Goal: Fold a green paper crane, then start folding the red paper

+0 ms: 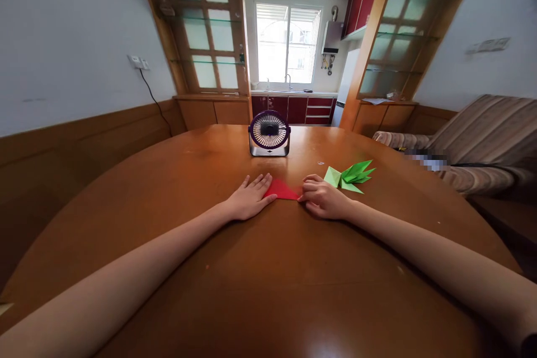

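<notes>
A red sheet of paper (pixel 282 190), folded into a low triangle, lies flat on the wooden table (pixel 268 268). My left hand (pixel 250 197) rests flat over its left end, fingers stretched out and spread. At the right corner, the thumb and forefinger of my right hand (pixel 322 197) close on the paper's tip, the other fingers curled. The parts of the paper beneath my left palm and fingers are hidden. Just beyond my right hand lies a green folded-paper piece (pixel 356 175) with several pointed leaves and a paler square end.
A small dark purple fan (pixel 269 131) on a silver stand faces me behind the paper. A white scrap (pixel 320 163) lies to its right. A striped armchair (pixel 482 140) stands by the table's right edge. Beyond is a kitchen with red cabinets (pixel 277 106).
</notes>
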Available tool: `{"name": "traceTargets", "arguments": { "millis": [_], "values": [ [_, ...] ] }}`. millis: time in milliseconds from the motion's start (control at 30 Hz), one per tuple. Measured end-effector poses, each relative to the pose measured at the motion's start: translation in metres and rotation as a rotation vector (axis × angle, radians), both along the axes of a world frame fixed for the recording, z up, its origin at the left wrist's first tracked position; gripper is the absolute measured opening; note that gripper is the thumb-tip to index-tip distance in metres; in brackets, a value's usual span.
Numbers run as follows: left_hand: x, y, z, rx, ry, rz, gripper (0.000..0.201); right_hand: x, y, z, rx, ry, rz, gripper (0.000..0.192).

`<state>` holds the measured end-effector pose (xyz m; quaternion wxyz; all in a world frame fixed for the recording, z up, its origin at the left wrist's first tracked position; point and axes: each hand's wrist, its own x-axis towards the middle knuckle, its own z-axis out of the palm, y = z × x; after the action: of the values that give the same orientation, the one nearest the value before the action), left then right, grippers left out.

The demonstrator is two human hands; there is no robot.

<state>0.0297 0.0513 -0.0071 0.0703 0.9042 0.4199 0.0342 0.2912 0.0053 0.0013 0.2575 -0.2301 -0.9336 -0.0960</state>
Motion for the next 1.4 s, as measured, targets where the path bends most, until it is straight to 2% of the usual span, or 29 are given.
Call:
{"name": "traceTargets", "arguments": {
  "millis": [133,300,500,767,933,1100,1200,1300,1400],
  "values": [
    [-0.010,0.000,-0.001,-0.008,-0.018,0.024,0.077,0.006,0.004,-0.001,-0.074,0.066,-0.021,0.021],
    [-0.018,-0.003,-0.002,0.015,-0.064,0.038,0.075,0.010,0.006,-0.001,-0.083,0.066,-0.014,0.018],
    [-0.030,-0.014,-0.004,0.087,-0.095,0.041,0.064,0.007,0.005,-0.003,-0.116,0.063,-0.027,0.016],
    [-0.036,-0.025,0.004,0.217,-0.212,0.005,0.047,0.004,0.003,-0.003,-0.152,0.046,-0.093,0.019],
    [-0.034,-0.027,0.008,0.115,-0.442,-0.057,0.029,-0.007,-0.004,-0.002,-0.294,0.098,-0.112,0.020],
    [-0.029,-0.034,0.008,-0.036,-0.633,0.044,0.024,-0.017,-0.012,0.000,-0.395,0.126,-0.151,0.026],
    [-0.025,-0.037,0.005,-0.159,-0.827,0.040,0.024,-0.021,-0.013,0.000,-0.436,0.179,-0.166,0.022],
    [-0.020,-0.039,0.004,-0.247,-0.978,0.079,0.026,-0.023,-0.011,-0.004,-0.506,0.290,-0.173,0.019],
    [-0.015,-0.040,0.004,-0.308,-1.088,0.141,0.029,-0.024,-0.008,-0.009,-0.658,0.478,-0.156,0.021]
  ]
}}
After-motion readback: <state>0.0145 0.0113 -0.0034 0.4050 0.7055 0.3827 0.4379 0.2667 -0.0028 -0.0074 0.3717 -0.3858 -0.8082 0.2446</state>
